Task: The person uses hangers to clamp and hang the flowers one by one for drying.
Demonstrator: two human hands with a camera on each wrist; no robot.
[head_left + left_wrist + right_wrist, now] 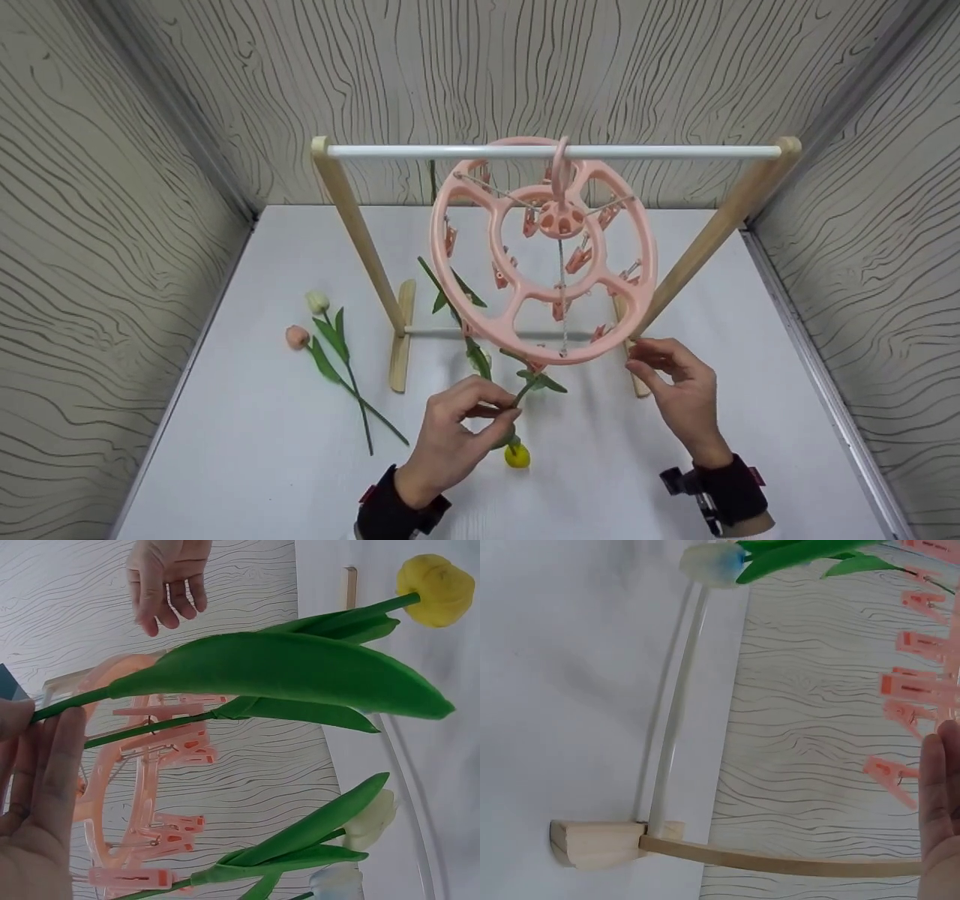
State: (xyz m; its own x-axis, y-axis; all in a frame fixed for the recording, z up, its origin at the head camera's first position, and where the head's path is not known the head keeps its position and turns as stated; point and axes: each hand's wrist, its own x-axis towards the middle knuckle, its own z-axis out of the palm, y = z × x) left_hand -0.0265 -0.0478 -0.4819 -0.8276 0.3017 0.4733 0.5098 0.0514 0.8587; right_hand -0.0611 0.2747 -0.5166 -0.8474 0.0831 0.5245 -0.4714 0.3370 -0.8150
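My left hand pinches the green stem of a yellow tulip between thumb and fingers; the bloom hangs head down. In the left wrist view its broad leaf crosses in front of a pink round clip hanger. My right hand is held beside the stand's right leg, below the hanger's rim, with relaxed fingers and nothing in them. Small pink clips dangle from the hanger. A white tulip and a bluish-white tulip hang head down among them.
The hanger hooks over the white bar of a stand with wooden legs and wooden feet. On the white table, left of the stand, lie a pink tulip and a cream tulip, their stems crossed. Patterned panels enclose the table.
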